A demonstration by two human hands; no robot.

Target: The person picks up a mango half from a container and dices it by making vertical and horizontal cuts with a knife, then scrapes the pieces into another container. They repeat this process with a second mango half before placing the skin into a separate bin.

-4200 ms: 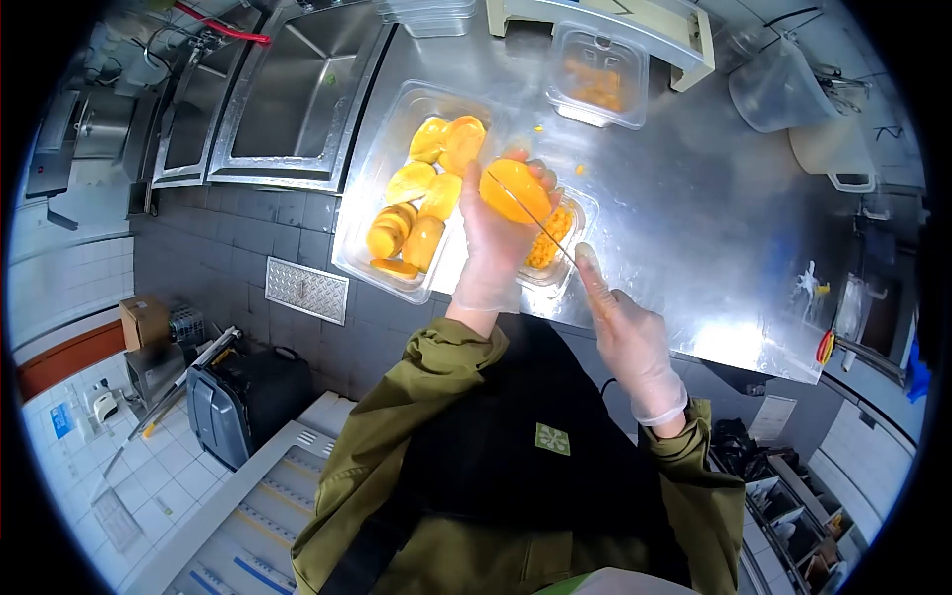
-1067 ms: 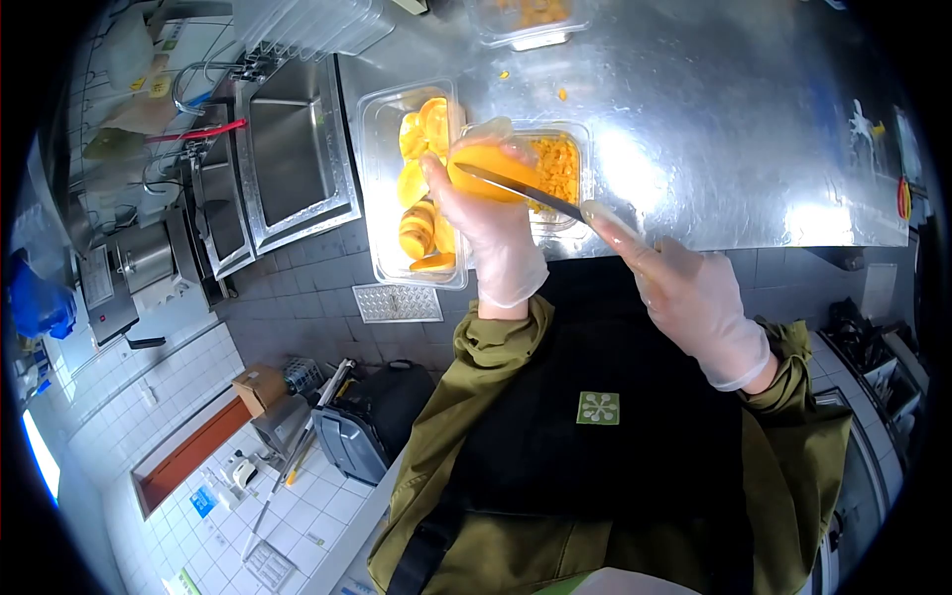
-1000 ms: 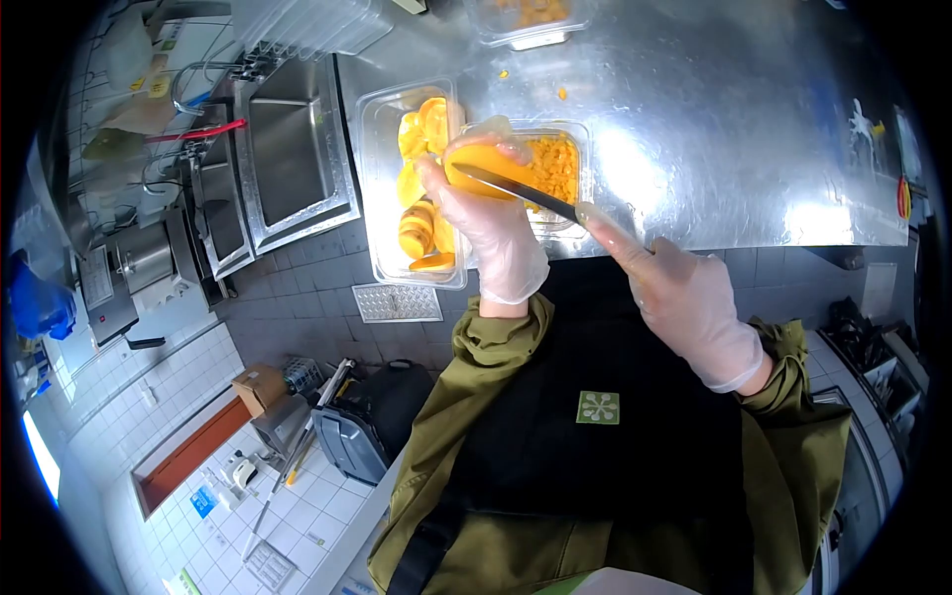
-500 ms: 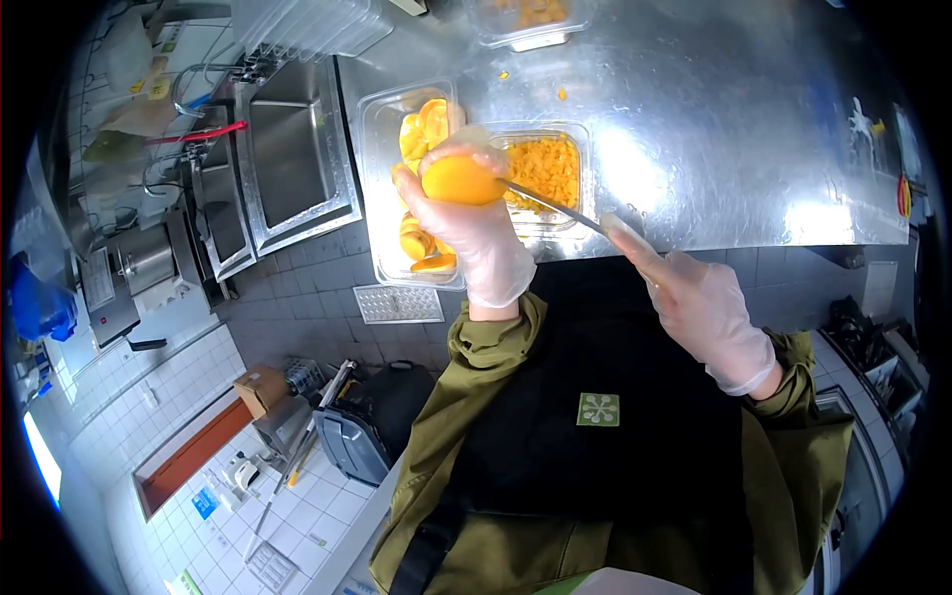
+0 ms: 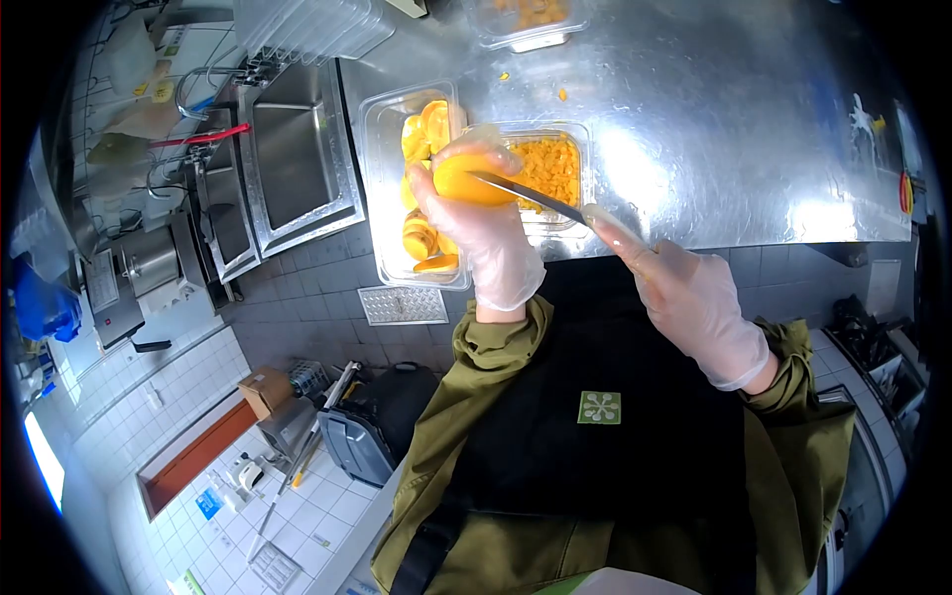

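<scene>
My left hand (image 5: 491, 238), in a clear glove, cups a smooth orange-yellow piece of mango (image 5: 464, 180). In my right hand (image 5: 689, 302), also gloved, is a knife (image 5: 545, 200), its handle hidden by my fingers and its blade lying against the mango's right side. Behind my left hand stands a clear plastic tub (image 5: 372, 188) with several larger mango pieces (image 5: 420, 236) in it. To the right, partly under the blade, a second clear tub (image 5: 587, 159) holds small mango dice (image 5: 555, 164).
Both tubs stand on a steel counter (image 5: 684, 119) near its front edge. Another tub (image 5: 540, 38) with orange pieces sits at the back, and small scraps (image 5: 562, 94) lie before it. Stacked clear containers (image 5: 307, 30) and a steel sink (image 5: 293, 159) are on the left.
My right hand has shifted slightly left with the knife, and the blade now reaches further across the mango. My left hand has moved a little to the right with the mango.
</scene>
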